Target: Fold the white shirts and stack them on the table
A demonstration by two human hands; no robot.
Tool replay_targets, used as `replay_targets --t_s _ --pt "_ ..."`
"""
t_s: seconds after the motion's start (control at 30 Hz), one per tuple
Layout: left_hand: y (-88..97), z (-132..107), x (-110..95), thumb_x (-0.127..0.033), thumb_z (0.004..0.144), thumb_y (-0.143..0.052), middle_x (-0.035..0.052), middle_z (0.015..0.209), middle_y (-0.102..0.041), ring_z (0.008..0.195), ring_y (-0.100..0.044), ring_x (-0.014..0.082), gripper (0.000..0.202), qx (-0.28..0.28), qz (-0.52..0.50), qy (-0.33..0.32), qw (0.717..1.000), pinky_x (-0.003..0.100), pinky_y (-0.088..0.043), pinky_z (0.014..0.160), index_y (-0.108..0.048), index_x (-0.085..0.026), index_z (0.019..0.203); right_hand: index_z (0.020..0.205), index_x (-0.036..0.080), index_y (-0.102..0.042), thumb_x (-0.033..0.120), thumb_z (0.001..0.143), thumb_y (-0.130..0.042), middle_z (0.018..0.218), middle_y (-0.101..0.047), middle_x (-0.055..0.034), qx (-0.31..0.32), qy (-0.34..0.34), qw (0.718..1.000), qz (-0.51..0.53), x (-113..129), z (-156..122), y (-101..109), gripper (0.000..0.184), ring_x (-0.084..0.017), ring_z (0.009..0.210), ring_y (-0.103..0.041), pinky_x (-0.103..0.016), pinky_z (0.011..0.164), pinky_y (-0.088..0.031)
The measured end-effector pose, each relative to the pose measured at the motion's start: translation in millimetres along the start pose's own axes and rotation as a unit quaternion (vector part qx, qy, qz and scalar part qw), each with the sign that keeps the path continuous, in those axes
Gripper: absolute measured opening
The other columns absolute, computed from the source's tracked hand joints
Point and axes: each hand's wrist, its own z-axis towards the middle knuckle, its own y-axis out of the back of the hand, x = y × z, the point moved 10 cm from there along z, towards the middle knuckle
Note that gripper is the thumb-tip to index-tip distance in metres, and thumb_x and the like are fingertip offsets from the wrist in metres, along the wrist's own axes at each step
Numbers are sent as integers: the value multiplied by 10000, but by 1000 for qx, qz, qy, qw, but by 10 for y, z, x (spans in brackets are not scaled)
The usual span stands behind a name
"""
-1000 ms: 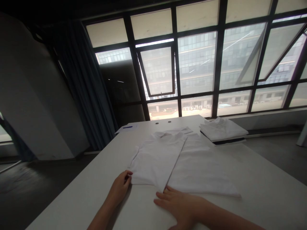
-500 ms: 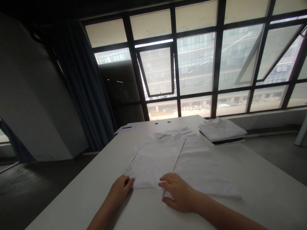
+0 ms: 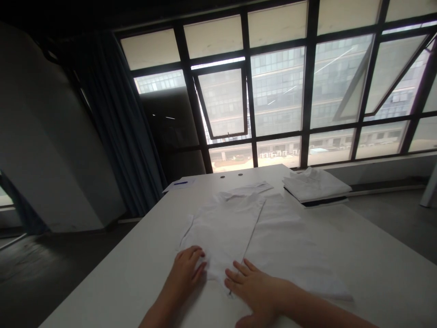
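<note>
A white shirt [image 3: 225, 232] lies on the white table, its left part folded over so that a dark-looking edge line runs slantwise down the middle. On its near left edge rests my left hand [image 3: 187, 272], fingers bent and a little apart, the thumb clear of them. My right hand [image 3: 257, 289] lies flat with fingers spread over the lower end of that fold line. Beneath it, part of the near hem is covered. The single layer of the shirt spreads out to the right, under and beyond my right forearm.
A stack of folded shirts [image 3: 316, 187], white with a dark layer below, sits at the table's [image 3: 129, 278] right side. At the far left corner a blue pen [image 3: 180, 183] lies on paper [image 3: 175, 187]. Windows and a blue curtain [image 3: 116, 132] stand behind.
My left hand has moved right along the near edge and its pinch has loosened. My right hand has come slightly nearer and spread its fingers. The shirt's near edge has shifted toward me.
</note>
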Motion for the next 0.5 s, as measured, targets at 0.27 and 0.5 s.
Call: replay_targets --t_s 0.27,0.5 --pt "-575 -43 -602 -470 1004 -411 26 1648 -139 1503 -147 334 620 164 -29 -101 981 624 -112 1194 -166 -385 1567 1451 237 -486 552 926 -507 1544 -415 -127 -174 -153 971 -60 -739 -120 776 613 -294 1442 -323 -503 1190 -186" --pt "-570 -140 -623 -528 983 -434 23 1651 -29 1500 -5 400 694 209 -25 -72 975 774 28 1095 -50 -435 1554 1554 221 -295 745 901 -364 1637 -165 -134 -122 -291 941 -119 -1640 -422 563 840 -378 1505 -27 -674 1138 70"
